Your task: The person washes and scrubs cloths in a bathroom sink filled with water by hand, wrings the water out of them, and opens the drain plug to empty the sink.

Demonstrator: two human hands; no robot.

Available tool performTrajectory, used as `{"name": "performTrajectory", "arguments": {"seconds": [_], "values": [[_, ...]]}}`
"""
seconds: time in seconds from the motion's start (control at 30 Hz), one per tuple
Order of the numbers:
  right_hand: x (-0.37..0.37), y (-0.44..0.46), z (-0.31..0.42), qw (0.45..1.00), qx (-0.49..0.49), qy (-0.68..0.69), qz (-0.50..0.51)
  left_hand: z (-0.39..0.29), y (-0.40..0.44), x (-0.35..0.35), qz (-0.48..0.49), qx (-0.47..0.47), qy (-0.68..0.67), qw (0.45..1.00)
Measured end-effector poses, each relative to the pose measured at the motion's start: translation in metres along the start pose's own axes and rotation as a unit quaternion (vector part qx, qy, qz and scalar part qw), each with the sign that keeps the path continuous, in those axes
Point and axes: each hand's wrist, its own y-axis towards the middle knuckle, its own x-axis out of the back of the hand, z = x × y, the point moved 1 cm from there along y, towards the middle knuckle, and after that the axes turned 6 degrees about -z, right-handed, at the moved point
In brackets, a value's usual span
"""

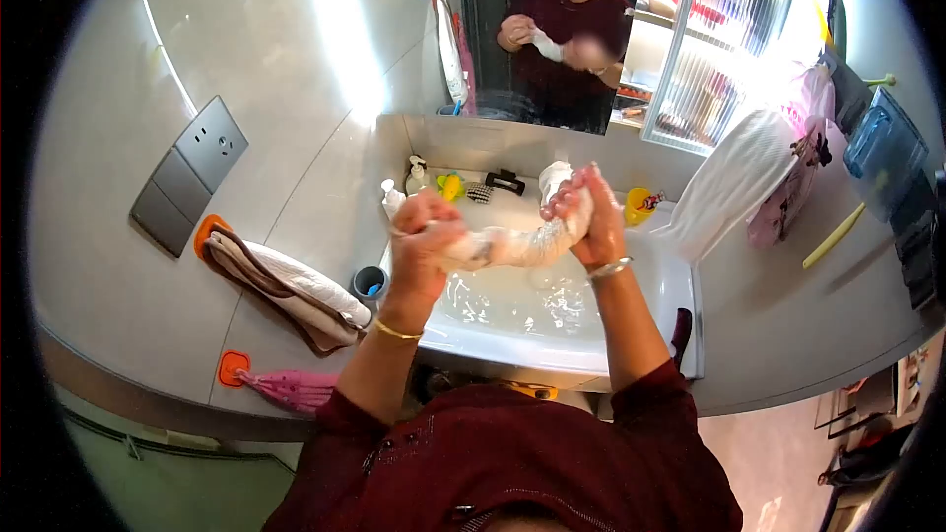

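Observation:
A wet white cloth [517, 246], twisted into a rope with a darker patch near its middle, stretches between my two hands above the sink [512, 343]. My left hand [424, 241] is closed in a fist around one end. The other end is gripped by my right hand [594, 227], whose fingers curl over it and whose thumb side faces the mirror. Whitish water with bright reflections lies in the basin below. What exactly the cloth is, I cannot make out.
On the back ledge stand pump bottles [392, 199], a black hair claw [506, 182] and a yellow cup [641, 205]. Towels [296, 286] hang at left, a white cloth [734, 177] at right. A grey cup [371, 282] sits beside the basin. The mirror [567, 30] shows a person.

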Motion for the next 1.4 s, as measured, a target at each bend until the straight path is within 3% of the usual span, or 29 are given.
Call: {"name": "performTrajectory", "arguments": {"seconds": [0.03,0.1,0.13,0.17,0.23,0.27,0.37,0.5,0.6,0.63,0.7,0.73,0.8,0.83,0.9,0.97,1.07,1.1,1.13,1.23,1.27,1.3,1.37,1.4], "values": [[0.025,0.012,-0.011,0.998,-0.030,-0.001,-0.056,0.005,0.002,-0.011,0.066,-0.063,0.131,0.987],[0.049,0.031,-0.030,0.980,-0.105,-0.037,-0.167,0.030,0.003,-0.032,0.231,-0.203,0.351,0.884],[0.069,0.049,-0.043,0.975,-0.080,-0.104,-0.179,0.042,-0.001,-0.047,0.334,-0.191,0.370,0.846],[0.088,0.067,-0.054,0.966,-0.053,-0.168,-0.189,0.061,-0.006,-0.051,0.376,-0.217,0.377,0.818],[0.107,0.079,-0.056,0.937,-0.029,-0.263,-0.230,0.079,0.005,-0.038,0.391,-0.196,0.397,0.807],[0.108,0.080,-0.054,0.918,-0.016,-0.309,-0.250,0.084,0.009,-0.028,0.349,-0.149,0.395,0.836],[0.106,0.078,-0.047,0.921,-0.099,-0.268,-0.264,0.075,0.012,0.005,0.232,-0.017,0.367,0.901],[0.060,0.071,-0.033,0.922,-0.113,-0.326,-0.175,0.062,-0.012,0.060,0.148,0.136,0.289,0.936],[0.023,0.074,-0.045,0.940,-0.028,-0.334,-0.061,0.092,-0.034,0.102,0.112,0.214,0.214,0.946],[0.003,0.070,-0.051,0.937,-0.010,-0.347,-0.026,0.099,-0.036,0.109,0.142,0.239,0.223,0.934],[-0.032,0.056,-0.065,0.925,0.000,-0.375,0.061,0.102,-0.032,0.107,0.197,0.354,0.341,0.848],[-0.047,0.047,-0.073,0.911,0.006,-0.388,0.139,0.103,-0.038,0.103,0.158,0.359,0.312,0.866],[-0.080,0.024,-0.082,0.845,0.004,-0.456,0.279,0.084,-0.050,0.085,0.089,0.411,0.279,0.863],[-0.096,0.009,-0.084,0.793,-0.004,-0.508,0.336,0.087,-0.050,0.091,0.102,0.411,0.198,0.884],[-0.118,-0.016,-0.092,0.691,0.078,-0.527,0.489,0.111,-0.049,0.125,0.128,0.404,0.031,0.905],[-0.129,-0.039,-0.103,0.659,0.029,-0.487,0.573,0.126,-0.047,0.147,0.083,0.319,-0.031,0.944],[-0.125,-0.073,-0.131,0.655,-0.064,-0.411,0.631,0.056,-0.041,0.092,0.092,0.455,-0.199,0.863],[-0.114,-0.077,-0.145,0.665,-0.085,-0.358,0.650,0.038,-0.043,0.067,-0.009,0.462,-0.176,0.869],[-0.125,-0.090,-0.139,0.642,-0.207,-0.381,0.633,0.039,-0.037,0.070,0.060,0.453,-0.161,0.875],[-0.132,-0.099,-0.136,0.645,-0.245,-0.337,0.640,0.044,-0.022,0.072,0.195,0.386,-0.065,0.899],[-0.143,-0.100,-0.134,0.716,-0.105,-0.267,0.636,0.045,-0.021,0.070,0.222,0.362,-0.028,0.905],[-0.151,-0.093,-0.115,0.716,-0.115,-0.297,0.621,0.043,-0.021,0.069,0.126,0.385,-0.052,0.913],[-0.148,-0.089,-0.104,0.719,-0.094,-0.354,0.591,0.065,0.000,0.092,0.160,0.406,-0.074,0.897],[-0.140,-0.092,-0.106,0.707,-0.061,-0.396,0.583,0.059,0.002,0.089,0.118,0.422,-0.103,0.893]]}}
